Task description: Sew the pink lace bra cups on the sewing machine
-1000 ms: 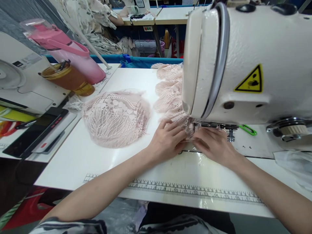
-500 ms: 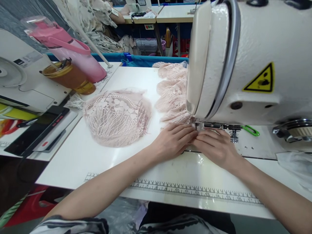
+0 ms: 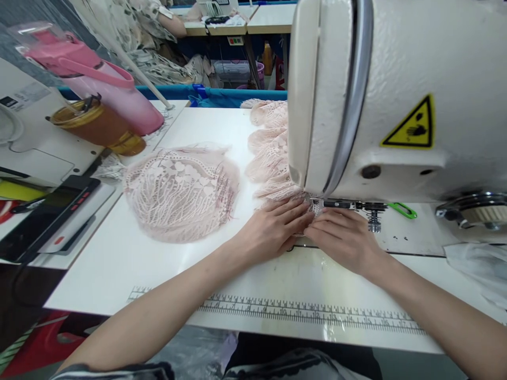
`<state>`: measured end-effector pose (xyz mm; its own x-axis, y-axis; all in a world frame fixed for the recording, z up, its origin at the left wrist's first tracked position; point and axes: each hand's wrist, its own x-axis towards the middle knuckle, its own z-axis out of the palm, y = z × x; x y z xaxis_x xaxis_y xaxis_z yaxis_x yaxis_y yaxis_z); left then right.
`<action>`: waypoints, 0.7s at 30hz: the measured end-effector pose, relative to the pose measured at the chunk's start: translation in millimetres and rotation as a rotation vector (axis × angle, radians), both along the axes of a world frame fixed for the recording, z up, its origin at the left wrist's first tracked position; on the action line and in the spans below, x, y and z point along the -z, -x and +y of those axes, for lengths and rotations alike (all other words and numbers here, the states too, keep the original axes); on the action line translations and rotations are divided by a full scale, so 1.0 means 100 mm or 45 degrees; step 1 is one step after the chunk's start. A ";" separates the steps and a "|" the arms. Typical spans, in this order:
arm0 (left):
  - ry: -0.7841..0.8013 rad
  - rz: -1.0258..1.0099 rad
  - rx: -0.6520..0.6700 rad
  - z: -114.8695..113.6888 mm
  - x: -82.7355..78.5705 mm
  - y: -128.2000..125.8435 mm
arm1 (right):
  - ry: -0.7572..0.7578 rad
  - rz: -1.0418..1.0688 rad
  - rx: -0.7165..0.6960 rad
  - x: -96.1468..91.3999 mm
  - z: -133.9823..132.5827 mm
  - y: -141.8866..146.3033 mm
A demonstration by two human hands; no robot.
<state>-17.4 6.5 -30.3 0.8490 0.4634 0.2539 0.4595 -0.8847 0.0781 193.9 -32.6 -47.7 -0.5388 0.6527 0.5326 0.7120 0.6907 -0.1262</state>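
My left hand and my right hand lie side by side on the white table, fingers stretched flat and pressed onto a pink lace piece at the presser foot of a white sewing machine. The fingertips of both hands meet just in front of the needle. A chain of sewn pink lace pieces trails away behind the machine. The lace under my fingers is mostly hidden.
A stack of pink lace cups lies left of my hands. Further left stand a pink bottle, a brown cup and a black control panel. A printed ruler runs along the front edge. Another person sits behind.
My hands have slid forward toward the needle and closer together, feeding the lace under the foot. The camera view shifted slightly.
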 end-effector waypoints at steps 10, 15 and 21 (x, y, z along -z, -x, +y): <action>0.017 0.001 -0.041 0.01 -0.02 -0.02 | 0.021 -0.037 -0.024 -0.03 0.04 0.00; -0.014 -0.022 -0.078 0.00 0.00 -0.05 | 0.062 0.014 -0.017 0.00 0.04 -0.03; -0.100 -0.040 -0.100 -0.03 0.01 -0.08 | 0.106 -0.012 -0.049 0.00 0.07 -0.07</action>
<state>-9.1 3.4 -30.9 0.8018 0.5058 0.3182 0.5261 -0.8500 0.0253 200.9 -25.8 -47.5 -0.5691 0.6732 0.4721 0.6866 0.7050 -0.1776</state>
